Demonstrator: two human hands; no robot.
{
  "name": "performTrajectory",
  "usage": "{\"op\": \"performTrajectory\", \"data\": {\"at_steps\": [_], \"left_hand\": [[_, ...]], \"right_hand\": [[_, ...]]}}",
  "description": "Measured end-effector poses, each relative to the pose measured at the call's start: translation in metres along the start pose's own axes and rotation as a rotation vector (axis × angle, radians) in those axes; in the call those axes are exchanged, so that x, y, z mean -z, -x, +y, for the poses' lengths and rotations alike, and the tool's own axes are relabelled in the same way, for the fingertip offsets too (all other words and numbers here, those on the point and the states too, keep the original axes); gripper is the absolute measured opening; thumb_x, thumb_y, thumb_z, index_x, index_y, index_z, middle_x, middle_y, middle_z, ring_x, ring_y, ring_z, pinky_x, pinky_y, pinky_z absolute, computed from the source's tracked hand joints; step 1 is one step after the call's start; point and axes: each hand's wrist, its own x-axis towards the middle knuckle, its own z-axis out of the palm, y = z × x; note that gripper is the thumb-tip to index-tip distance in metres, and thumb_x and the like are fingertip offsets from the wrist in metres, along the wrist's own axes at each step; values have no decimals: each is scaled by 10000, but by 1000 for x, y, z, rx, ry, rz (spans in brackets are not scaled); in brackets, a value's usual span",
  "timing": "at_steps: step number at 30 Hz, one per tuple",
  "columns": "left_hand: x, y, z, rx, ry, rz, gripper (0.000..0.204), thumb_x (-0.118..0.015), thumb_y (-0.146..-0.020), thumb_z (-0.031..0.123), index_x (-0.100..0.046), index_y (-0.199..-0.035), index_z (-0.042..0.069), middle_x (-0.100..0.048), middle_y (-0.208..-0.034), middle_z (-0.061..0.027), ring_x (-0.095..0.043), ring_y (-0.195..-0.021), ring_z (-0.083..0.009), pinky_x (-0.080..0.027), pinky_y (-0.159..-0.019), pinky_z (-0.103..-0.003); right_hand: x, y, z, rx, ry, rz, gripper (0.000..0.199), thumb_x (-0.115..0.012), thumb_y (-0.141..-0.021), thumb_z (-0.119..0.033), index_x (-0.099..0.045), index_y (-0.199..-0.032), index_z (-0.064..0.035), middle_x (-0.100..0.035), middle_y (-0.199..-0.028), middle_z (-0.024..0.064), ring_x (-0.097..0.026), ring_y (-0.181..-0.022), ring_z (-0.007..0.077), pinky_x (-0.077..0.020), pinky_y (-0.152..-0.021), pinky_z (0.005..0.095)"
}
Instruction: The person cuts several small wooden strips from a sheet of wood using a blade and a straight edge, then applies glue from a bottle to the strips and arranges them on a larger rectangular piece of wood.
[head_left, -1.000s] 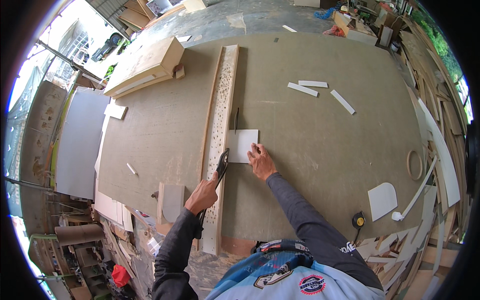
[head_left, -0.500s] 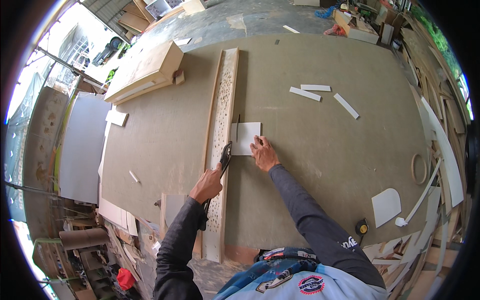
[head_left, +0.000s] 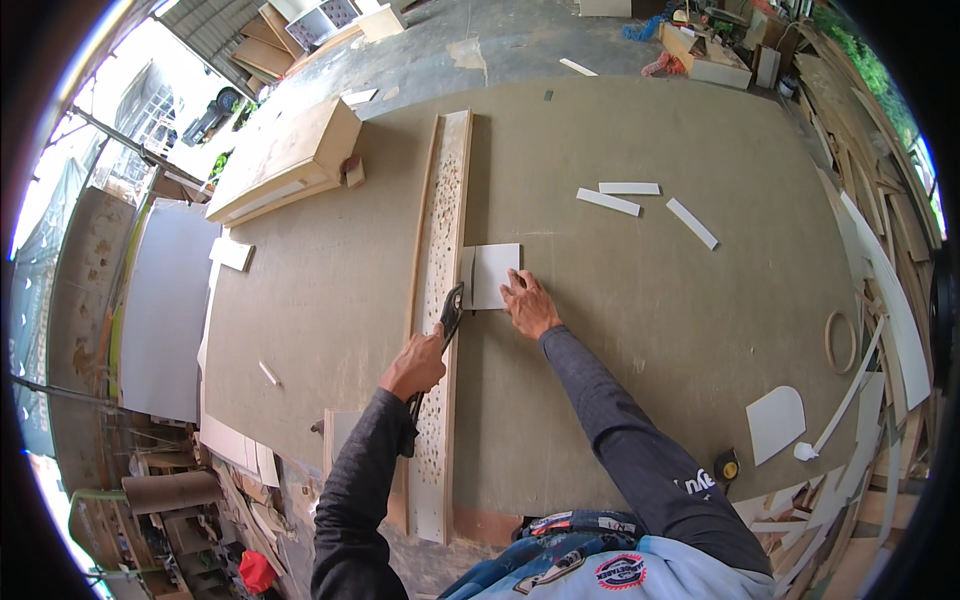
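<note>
A small white panel (head_left: 496,276) lies flat against the long edge of a wooden board (head_left: 437,270) dotted with holes. Standing up through the panel is a thin dark blade (head_left: 472,268), close to the board. My right hand (head_left: 530,303) rests on the panel's near right corner, its fingers bent and pressing down. Closed round a long black tool (head_left: 452,305), my left hand (head_left: 414,367) is above the board. The tool's front end meets the panel's near left corner; I cannot make out its exact kind.
Several white strips (head_left: 693,222) lie on the brown tabletop (head_left: 600,400). A wooden box (head_left: 290,160) sits at the far left. On the right are a curved white piece (head_left: 776,425), a tape measure (head_left: 727,464), a ring (head_left: 839,342) and stacked scrap wood (head_left: 880,220).
Both hands have moved slightly away from me along the board, with the panel and tool. The panel's far edge now lies beyond the dark blade, which stuck out past it before.
</note>
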Motion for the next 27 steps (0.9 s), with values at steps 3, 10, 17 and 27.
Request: {"op": "performTrajectory", "data": {"at_steps": [3,10,17,27], "left_hand": [[2,-9,3,-3,-22,19,520,-468,-775,-42,-489,-1281,-159,-653,-920,-351,-653,-919,-503,-517,-836,-542],[14,-39,1,-8,13,43,388,-475,-780,-44,-539,-1155,-117,-659,-898,-364,-682,-902,-493,-542,-833,-545],[39,-105,2,19,16,81,230,-536,-799,32,-610,-982,-87,-690,-903,-325,-712,-868,-460,-578,-810,-518],[76,-174,20,-118,165,68,319,-478,-837,-20,-621,-1114,-87,-680,-827,-253,-716,-581,-315,-569,-485,-428]], "right_hand": [[-3,-4,7,-17,-22,54,402,-601,-958,-228,-658,-1319,-59,-508,-1483,177,-457,-1308,328,-416,-1123,413],[1,-2,34,-55,-29,88,410,-575,-969,-223,-645,-1329,-40,-518,-1477,166,-455,-1325,326,-396,-1135,431],[23,78,53,-7,65,131,417,-572,-968,-236,-637,-1320,-21,-520,-1499,106,-448,-1359,317,-378,-1135,461],[60,53,60,-153,-137,-21,691,-729,-826,-326,-535,-1403,1,-469,-1528,170,-426,-1392,329,-392,-1116,502]]}}
